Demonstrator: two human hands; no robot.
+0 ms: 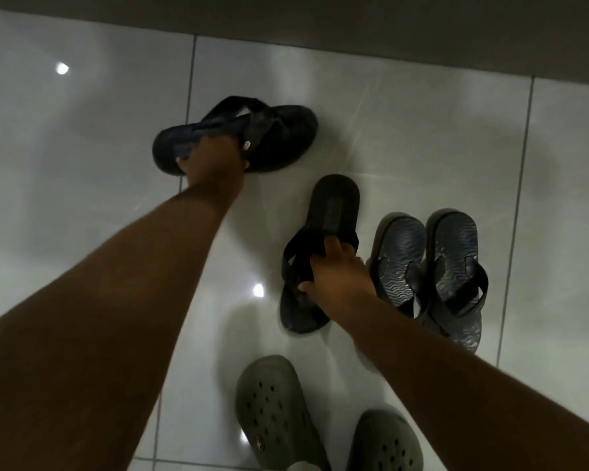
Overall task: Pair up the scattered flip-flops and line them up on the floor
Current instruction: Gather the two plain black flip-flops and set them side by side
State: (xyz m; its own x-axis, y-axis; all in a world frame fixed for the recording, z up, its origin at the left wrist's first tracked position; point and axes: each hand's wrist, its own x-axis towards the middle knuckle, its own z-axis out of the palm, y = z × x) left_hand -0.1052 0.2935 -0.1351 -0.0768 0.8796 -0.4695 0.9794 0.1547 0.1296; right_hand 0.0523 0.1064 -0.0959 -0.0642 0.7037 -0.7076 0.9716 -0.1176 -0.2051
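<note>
My left hand (215,154) grips a black flip-flop (279,137) lying crosswise near the top middle of the tiled floor. My right hand (337,273) holds the strap of a second black flip-flop (334,205), which points away from me in the middle. Right beside it a pair of dark flip-flops with wavy-patterned soles (429,266) lies side by side, toes toward me.
Two olive-green perforated clogs (272,409) are at the bottom, close to my right forearm. The glossy white tile floor (82,147) ends at a dark wall base (320,18) along the top.
</note>
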